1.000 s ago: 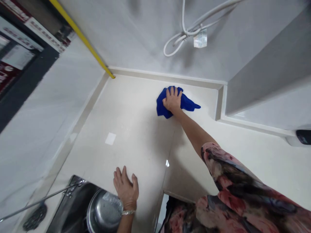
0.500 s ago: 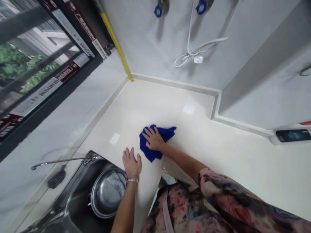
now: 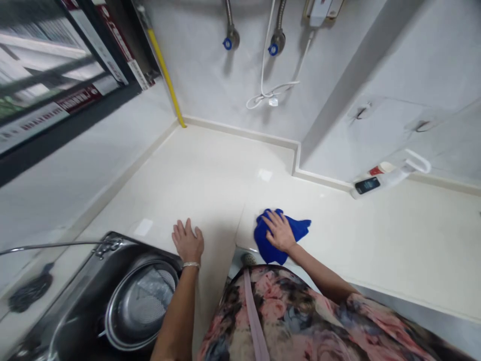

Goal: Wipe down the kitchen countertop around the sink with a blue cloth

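Right hand point(image 3: 280, 231) flat on blue cloth point(image 3: 296, 228)

Bare countertop point(image 3: 210, 170) open toward corner; sink point(image 3: 80, 296) left, bottle point(image 3: 391, 176) far right

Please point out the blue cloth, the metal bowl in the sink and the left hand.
blue cloth point(image 3: 298, 228): head view, bare corner right of the fingers.
metal bowl point(image 3: 120, 321): head view, left inner wall.
left hand point(image 3: 188, 243): head view, back of hand.

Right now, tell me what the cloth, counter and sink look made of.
Cloth: soft fabric, probably microfibre; it bunches in matte blue folds.
Counter: likely glossy cream stone or composite; it mirrors light.
Sink: seemingly brushed steel; grey metallic sheen.
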A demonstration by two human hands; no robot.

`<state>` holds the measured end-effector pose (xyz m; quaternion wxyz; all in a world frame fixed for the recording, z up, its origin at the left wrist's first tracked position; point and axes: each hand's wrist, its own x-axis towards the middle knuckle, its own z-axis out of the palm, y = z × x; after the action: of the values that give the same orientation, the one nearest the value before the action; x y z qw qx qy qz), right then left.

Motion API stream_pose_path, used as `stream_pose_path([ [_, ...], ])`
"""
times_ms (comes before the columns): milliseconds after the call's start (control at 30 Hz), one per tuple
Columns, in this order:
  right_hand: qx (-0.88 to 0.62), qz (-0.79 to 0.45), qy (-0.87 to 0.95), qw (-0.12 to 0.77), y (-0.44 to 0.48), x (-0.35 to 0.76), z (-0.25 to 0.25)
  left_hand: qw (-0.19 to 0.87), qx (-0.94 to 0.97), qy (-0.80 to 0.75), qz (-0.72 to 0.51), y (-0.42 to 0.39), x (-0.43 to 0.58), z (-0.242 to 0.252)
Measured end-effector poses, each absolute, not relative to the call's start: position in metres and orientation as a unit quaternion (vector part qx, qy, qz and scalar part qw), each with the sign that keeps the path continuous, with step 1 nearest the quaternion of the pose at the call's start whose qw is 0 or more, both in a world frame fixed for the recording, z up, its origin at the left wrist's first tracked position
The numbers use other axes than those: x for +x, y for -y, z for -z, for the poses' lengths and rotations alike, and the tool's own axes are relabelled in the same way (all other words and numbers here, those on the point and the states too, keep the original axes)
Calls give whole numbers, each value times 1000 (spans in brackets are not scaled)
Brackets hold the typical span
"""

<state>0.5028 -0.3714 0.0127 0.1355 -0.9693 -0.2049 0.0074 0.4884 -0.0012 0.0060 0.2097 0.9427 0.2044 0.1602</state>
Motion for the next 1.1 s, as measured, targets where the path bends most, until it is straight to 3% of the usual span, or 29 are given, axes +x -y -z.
stream_pose_path([
  [233,-992,28,-124,5,549,413,-1,209,946,-181,-173,4,487,1],
  [400,-935,88,-342,-17,580,393,6,207,948,-178,-163,5,488,1],
  [700,-998,-13,-60,-20,404,460,-11,228,945,-196,-131,10,487,-5],
  [900,-987,-35,136,81,277,520,-23,242,941,-207,-111,10,485,-6],
  [1100,-972,-28,168,161,188,569,-25,212,948,-208,-112,7,486,-9],
])
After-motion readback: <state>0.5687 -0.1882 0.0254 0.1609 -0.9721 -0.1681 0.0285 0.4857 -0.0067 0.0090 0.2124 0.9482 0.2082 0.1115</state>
